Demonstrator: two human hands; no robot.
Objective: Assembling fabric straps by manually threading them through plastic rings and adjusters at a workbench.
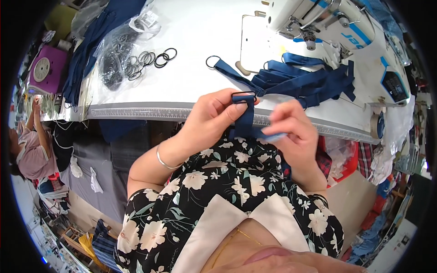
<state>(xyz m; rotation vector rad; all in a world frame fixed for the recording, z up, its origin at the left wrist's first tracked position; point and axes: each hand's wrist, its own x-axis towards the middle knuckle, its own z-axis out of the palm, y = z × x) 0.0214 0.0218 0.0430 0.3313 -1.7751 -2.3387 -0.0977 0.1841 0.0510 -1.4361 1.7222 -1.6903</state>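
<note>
Over the table's front edge, my left hand (211, 118) pinches a black slider buckle (235, 98) between thumb and fingers. A navy webbing strap (244, 119) passes through the buckle and hangs below it, then bends to the right. My right hand (298, 129), partly blurred by motion, has its fingers curled at the strap's other stretch and seems to grip it. Just beyond both hands, a pile of navy straps (305, 84) lies on the white table (182, 86). One of those straps ends in a black ring (212, 62).
A sewing machine (318, 20) stands at the back right. Loose black rings (162, 60) lie beside a clear bag of rings (113, 63) at left. A ruler (150, 113) runs along the front edge. More navy fabric (98, 43) and a purple box (48, 70) are farther left; another person (34, 145) sits beyond.
</note>
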